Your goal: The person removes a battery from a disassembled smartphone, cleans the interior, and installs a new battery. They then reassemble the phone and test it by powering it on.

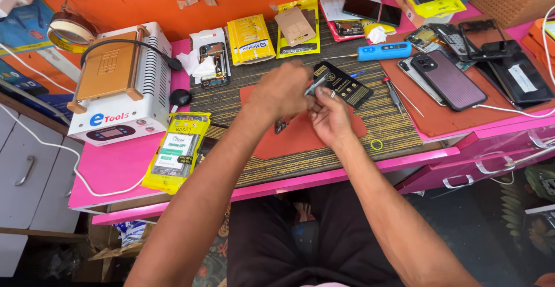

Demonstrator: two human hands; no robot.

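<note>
Small metal part [317, 84] — between both hands.

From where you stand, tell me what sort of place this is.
Most likely a phone repair bench. Phones lie opened and face down on the pink table, a white heating machine stands at the left, and yellow parts packets are spread about. Both hands work a small part over a red mat.

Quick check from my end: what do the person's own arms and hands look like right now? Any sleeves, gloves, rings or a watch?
Both forearms are bare as far as the view reaches, with no sleeves showing. The left hand and right hand wear no gloves. No watch or wristband shows on either wrist, and no ring can be made out on the visible fingers. There are no cables, straps or markings on the arms.
</note>
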